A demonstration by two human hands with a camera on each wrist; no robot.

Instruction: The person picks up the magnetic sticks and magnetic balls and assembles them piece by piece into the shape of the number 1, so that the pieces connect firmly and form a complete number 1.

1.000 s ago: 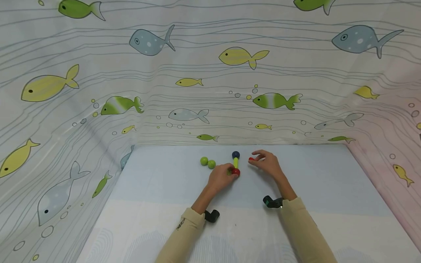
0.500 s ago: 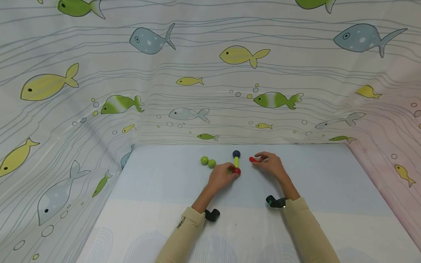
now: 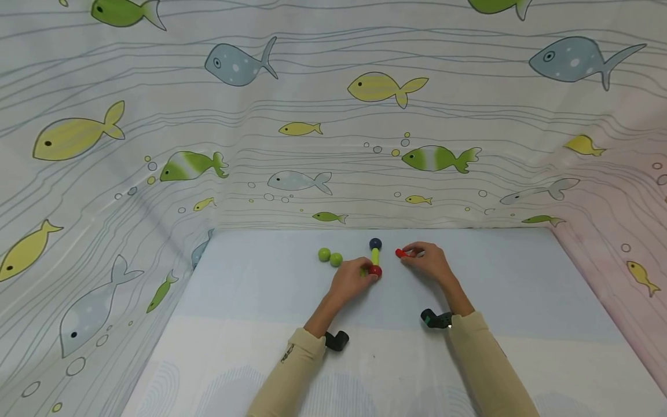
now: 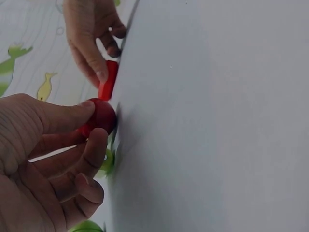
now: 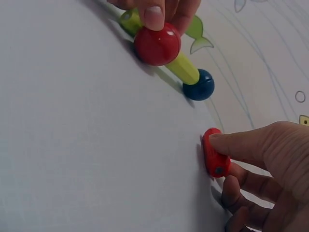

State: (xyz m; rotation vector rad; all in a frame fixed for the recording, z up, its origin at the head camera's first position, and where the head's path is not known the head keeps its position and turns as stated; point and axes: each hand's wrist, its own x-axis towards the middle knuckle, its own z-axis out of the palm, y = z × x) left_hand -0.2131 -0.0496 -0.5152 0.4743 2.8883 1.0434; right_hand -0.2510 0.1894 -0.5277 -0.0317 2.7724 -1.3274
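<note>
Head view: your left hand point(image 3: 351, 282) pinches the red ball point(image 3: 375, 271) above the counter point(image 3: 250, 289), a yellow rod point(image 3: 375, 256) running from it to a blue ball point(image 3: 375, 243); your right hand point(image 3: 429, 260) grasps a red rod point(image 3: 400, 253) just to their right. Two green balls point(image 3: 330, 257) lie near your left hand, and a careless sideways sweep could set them rolling. In the left wrist view, your grip bears on the red ball itself; twist it and the yellow rod would probably work loose. In the right wrist view, a green rod point(image 5: 129, 21) shows beside the red ball, though you cannot tell whether they join. Your right hand's pinch looks light, so a bump could make the red rod slip.
</note>
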